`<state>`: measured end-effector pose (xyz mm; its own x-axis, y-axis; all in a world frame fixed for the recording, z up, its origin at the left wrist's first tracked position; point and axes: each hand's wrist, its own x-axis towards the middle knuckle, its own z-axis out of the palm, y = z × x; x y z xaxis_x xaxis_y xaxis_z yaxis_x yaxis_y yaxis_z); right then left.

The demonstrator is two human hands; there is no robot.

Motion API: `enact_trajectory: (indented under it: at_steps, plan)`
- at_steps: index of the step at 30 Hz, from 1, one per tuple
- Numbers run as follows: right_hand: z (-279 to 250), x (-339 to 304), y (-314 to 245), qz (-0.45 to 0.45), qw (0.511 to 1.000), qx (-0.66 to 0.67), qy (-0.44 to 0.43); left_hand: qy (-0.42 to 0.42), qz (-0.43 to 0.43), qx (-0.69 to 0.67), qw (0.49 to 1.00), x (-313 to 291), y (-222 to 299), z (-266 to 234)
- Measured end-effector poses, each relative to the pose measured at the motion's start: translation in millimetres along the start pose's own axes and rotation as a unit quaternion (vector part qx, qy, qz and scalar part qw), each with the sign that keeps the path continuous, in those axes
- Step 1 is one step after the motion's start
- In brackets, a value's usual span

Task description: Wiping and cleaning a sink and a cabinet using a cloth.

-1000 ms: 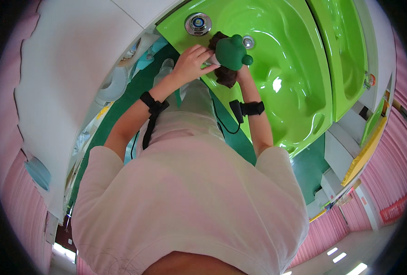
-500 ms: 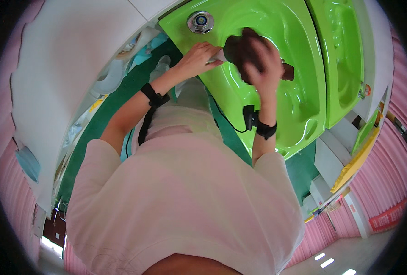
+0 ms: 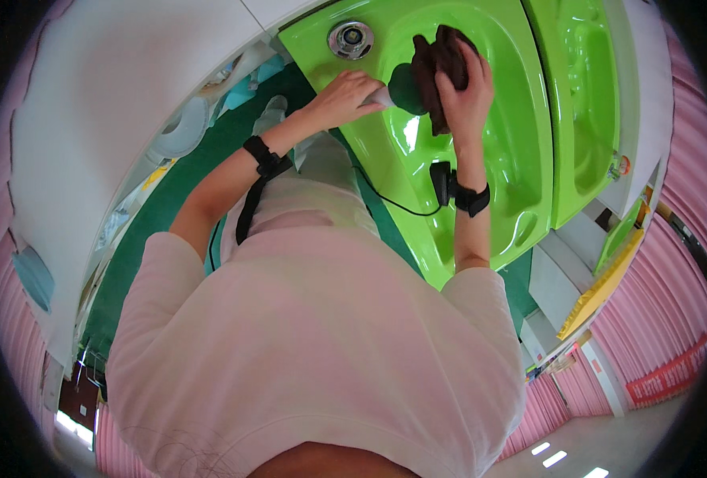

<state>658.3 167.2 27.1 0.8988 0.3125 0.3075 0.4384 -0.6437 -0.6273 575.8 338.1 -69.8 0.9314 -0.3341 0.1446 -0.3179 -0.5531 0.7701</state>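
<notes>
Pale handle: pinched in left hand.
Brown cloth: bunched in curled right hand, lapping over dark-green head.
Head: at handle's end, above bright-green basin; apparently being wiped.
Next wipe: likely calls for turning handle under light cloth pressure.

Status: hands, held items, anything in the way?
Left hand gripping pale end of green object. Right hand holding brown cloth beside it, contact unclear. Black cable hangs below, clear of both items.
</notes>
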Motion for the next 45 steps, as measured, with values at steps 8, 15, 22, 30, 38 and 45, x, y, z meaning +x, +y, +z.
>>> enact_trajectory:
  at_steps: [8,15,22,30,38,45]
  plan:
    - [8.9,-11.6,-33.0,-0.173,0.952,-0.236,-0.088,-0.002,0.005,0.031,1.0,3.6,0.9,3.2]
    - [11.8,43.7,32.2,0.177,0.943,0.157,-0.233,0.003,0.005,0.02,1.0,-0.7,-3.7,-1.9]
    - [50.7,-49.8,54.7,0.065,0.863,0.464,-0.189,-0.036,0.009,0.032,0.999,-5.3,-7.0,-4.5]
    - [19.0,-94.0,48.1,0.319,0.764,0.558,-0.05,-0.021,0.006,0.029,0.999,-16.6,-11.5,-6.0]
    - [-7.1,-94.0,-38.3,0.09,0.975,0.115,0.166,-0.04,0.012,-0.072,0.997,-7.5,-17.3,-4.0]
    - [86.7,-111.4,-47.9,-0.136,0.927,-0.343,0.068,-0.043,-0.095,-0.176,0.979,-26.8,-61.4,-12.3]
